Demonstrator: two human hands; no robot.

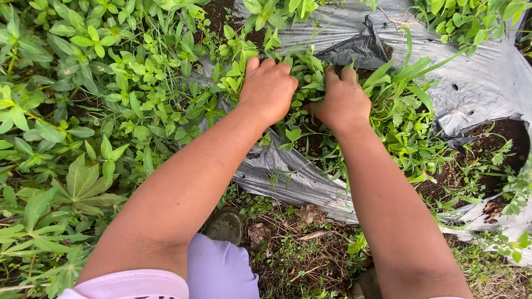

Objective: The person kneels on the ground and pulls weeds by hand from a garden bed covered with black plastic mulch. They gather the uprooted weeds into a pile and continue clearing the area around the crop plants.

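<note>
My left hand (269,88) is closed over a clump of green weeds (302,75) growing out of a torn opening in grey plastic mulch sheeting (482,77). Beside it, almost touching, my right hand (343,99) grips more of the same weeds, its fingers curled into the leaves. Both forearms reach forward from the bottom of the view. The fingertips are hidden in the foliage.
Dense leafy plants (83,111) fill the left side. A second hole in the sheeting with dark soil (487,149) lies at the right. Dry litter and soil (299,243) sit near my feet, with a dark shoe tip (224,224) and lilac trouser leg (219,271).
</note>
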